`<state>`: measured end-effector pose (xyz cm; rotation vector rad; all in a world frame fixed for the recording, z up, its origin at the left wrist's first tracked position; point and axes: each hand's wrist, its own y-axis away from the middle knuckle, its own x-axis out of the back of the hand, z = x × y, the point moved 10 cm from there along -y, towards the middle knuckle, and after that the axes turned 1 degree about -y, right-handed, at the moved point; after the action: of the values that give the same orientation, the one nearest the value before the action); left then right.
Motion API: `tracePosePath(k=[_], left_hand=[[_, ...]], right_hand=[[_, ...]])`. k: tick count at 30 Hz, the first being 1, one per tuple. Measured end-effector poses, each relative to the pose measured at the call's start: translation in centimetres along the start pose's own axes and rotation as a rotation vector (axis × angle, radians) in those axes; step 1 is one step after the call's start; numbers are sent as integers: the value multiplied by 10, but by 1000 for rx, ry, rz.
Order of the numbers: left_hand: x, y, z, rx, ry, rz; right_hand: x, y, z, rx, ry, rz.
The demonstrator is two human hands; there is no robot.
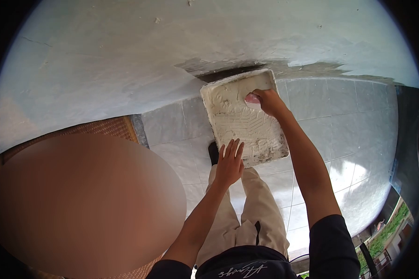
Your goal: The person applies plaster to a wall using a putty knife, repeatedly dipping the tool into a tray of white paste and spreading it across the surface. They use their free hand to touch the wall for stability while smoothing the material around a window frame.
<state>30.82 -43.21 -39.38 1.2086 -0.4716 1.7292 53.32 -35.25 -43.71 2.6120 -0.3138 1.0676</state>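
Observation:
A paint tray [207, 109], its rim crusted with dried white, sits in front of me close to the wall. Thick off-white putty [239, 122] coats its ribbed bottom. My right hand [267, 101] is closed around a small pinkish scraper [252, 98], whose pale lower edge is down at the putty in the far right part of the tray. Most of the scraper's grip is hidden by my fingers. Over the tray's near left edge lies my left hand [230, 163], fingers stretched out and slightly apart, holding nothing.
The wall [125, 60] rises beyond the tray, with dark, rough patches along its base. Grey floor tiles [316, 104] spread around my legs. A woven brown panel [109, 130] stands at the left, partly covered by a large blurred oval [86, 204].

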Motion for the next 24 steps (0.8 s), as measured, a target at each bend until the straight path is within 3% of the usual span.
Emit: tracePosePath(k=[14, 24], left_hand=[[7, 0, 17, -97, -4, 37], [31, 5, 4, -84, -85, -13]], right_hand=[[-5, 2, 5, -45, -58, -87], [-35, 59, 55, -298, -231, -150]])
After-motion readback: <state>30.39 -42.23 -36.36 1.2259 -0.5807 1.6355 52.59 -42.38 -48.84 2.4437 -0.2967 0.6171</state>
